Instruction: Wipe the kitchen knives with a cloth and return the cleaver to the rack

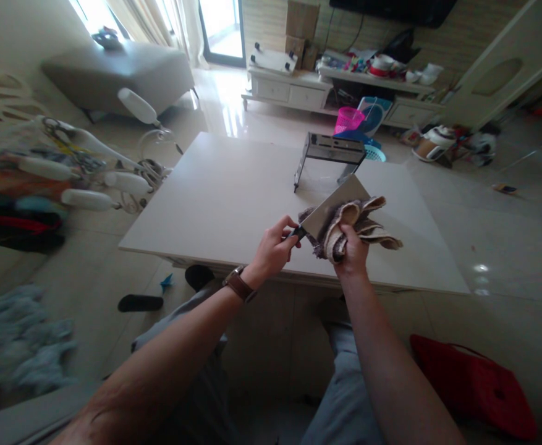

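Note:
My left hand (275, 247), with a watch on its wrist, is closed around the dark handle of a cleaver (332, 206). The broad, flat blade points up and to the right above the table. In my right hand (353, 252) is a bunched brown and cream cloth (342, 228), which lies against the lower part of the blade and hides some of it. Behind the blade, a metal knife rack (335, 147) with slots in its top stands on the white table (219, 191).
A white lamp with several long shades (136, 106) leans in at the left of the table. Beyond the table stand a pink basket (348, 119) and a cluttered white cabinet (293, 93). A red bag (472, 383) lies on the floor at right, grey fluffy material (18, 337) at left.

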Action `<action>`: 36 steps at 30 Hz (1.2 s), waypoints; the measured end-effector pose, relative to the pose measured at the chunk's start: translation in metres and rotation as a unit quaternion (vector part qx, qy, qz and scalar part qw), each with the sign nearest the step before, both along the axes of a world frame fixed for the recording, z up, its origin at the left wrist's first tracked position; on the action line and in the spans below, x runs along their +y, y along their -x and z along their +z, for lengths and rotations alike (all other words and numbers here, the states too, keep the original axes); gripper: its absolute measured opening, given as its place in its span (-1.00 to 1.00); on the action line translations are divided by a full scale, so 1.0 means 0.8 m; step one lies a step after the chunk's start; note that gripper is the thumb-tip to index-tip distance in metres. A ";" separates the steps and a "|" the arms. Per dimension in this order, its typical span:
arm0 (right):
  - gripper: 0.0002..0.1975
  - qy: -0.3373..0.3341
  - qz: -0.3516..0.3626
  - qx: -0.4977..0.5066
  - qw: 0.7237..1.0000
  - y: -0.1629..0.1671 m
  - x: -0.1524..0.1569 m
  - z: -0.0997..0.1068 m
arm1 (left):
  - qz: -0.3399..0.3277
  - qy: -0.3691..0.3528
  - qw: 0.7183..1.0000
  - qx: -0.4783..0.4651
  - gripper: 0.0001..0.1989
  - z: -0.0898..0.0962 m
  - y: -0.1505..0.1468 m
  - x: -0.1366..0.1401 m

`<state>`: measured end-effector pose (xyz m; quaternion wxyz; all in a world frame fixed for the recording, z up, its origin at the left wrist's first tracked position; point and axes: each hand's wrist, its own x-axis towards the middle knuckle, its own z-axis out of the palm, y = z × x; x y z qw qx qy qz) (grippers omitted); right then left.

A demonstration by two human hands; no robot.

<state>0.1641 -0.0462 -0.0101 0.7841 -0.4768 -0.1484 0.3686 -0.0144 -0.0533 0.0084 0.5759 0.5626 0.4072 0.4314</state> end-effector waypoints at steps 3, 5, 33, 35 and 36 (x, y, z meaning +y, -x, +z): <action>-0.56 0.010 -0.011 0.009 1.000 0.000 -0.001 0.002 | -0.018 0.017 1.000 -0.008 -0.85 -0.001 -0.003 -0.002; -0.56 0.014 -0.021 0.010 1.000 -0.001 -0.001 0.002 | -0.026 0.022 0.999 -0.005 -0.85 -0.002 -0.005 -0.002; -0.59 0.005 -0.141 0.047 0.989 -0.085 0.013 -0.003 | -0.148 0.025 0.988 0.043 -0.87 0.019 0.038 0.018; -0.62 0.009 -0.116 0.052 0.992 -0.084 0.014 -0.005 | -0.142 0.022 0.989 0.040 -0.86 0.016 0.038 0.018; -0.62 0.008 -0.104 0.054 0.993 -0.082 0.014 -0.006 | -0.138 0.020 0.989 0.038 -0.86 0.014 0.037 0.017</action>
